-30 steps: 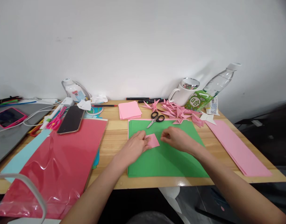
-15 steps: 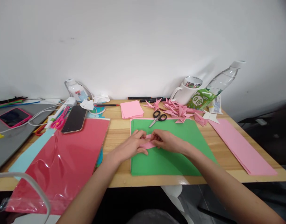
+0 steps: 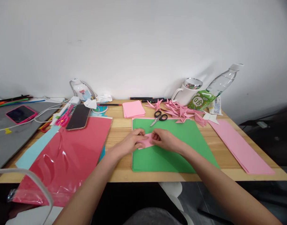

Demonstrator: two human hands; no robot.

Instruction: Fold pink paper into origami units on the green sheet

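A small pink paper piece (image 3: 147, 141) lies folded on the green sheet (image 3: 176, 150) near its upper left. My left hand (image 3: 131, 142) pinches its left side with curled fingers. My right hand (image 3: 164, 139) presses and pinches its right side, fingers closed on it. Most of the pink piece is hidden between the two hands.
Black scissors (image 3: 159, 117), a pink paper stack (image 3: 133, 109) and several folded pink shapes (image 3: 181, 111) lie behind the green sheet. Red sheets (image 3: 68, 153) with a phone (image 3: 78, 117) sit left. Long pink strips (image 3: 237, 145), a white mug (image 3: 188, 91) and a bottle (image 3: 216, 87) are right.
My right hand moved left onto the pink piece and both hands closed on it; the flat square now looks folded into a narrower shape. The view shifted slightly.
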